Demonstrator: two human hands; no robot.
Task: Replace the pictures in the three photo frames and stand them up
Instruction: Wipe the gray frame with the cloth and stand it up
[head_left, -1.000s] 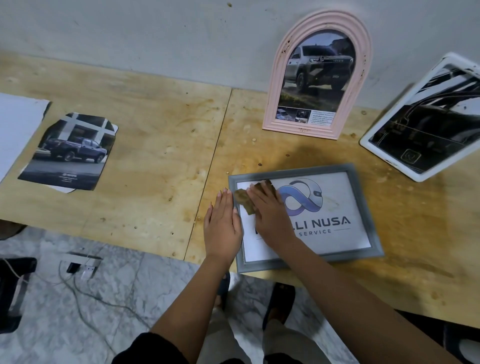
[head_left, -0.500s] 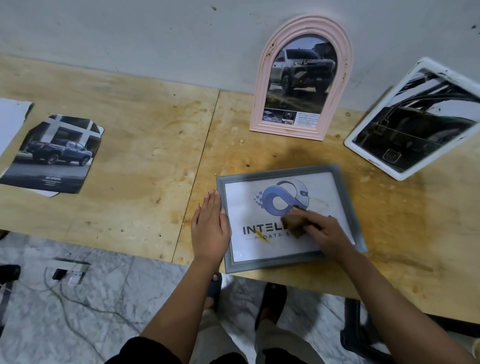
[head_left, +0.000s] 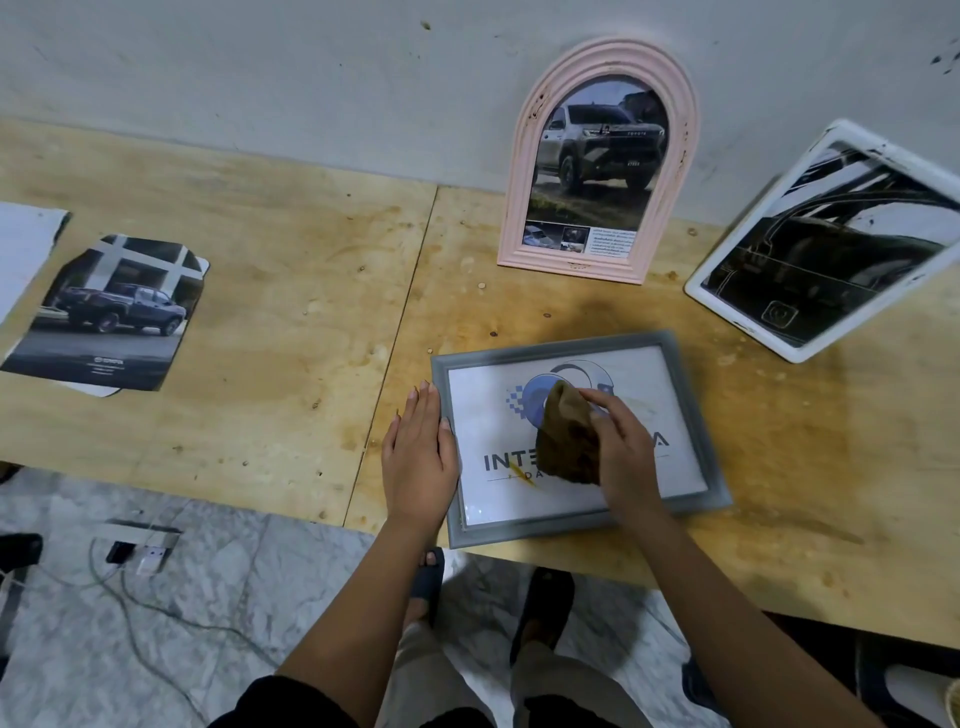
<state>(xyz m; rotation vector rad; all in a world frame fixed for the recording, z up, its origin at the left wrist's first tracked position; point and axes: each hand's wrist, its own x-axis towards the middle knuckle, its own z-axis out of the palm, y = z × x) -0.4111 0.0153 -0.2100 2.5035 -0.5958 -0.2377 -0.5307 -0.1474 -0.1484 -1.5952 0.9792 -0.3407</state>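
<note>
Fingers (head_left: 605, 410) press brown cloth (head_left: 566, 441) onto grey frame (head_left: 696, 415) holding logo print (head_left: 488, 415).

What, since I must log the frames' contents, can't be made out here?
Head view, the only one:
Lettering in the grey frame: the middle letters are hidden by the right hand and the cloth.
The white frame: its right corner is cut off by the picture's edge.
Caption in the pink frame: too small to read.
The paper: cut off by the left edge.
</note>
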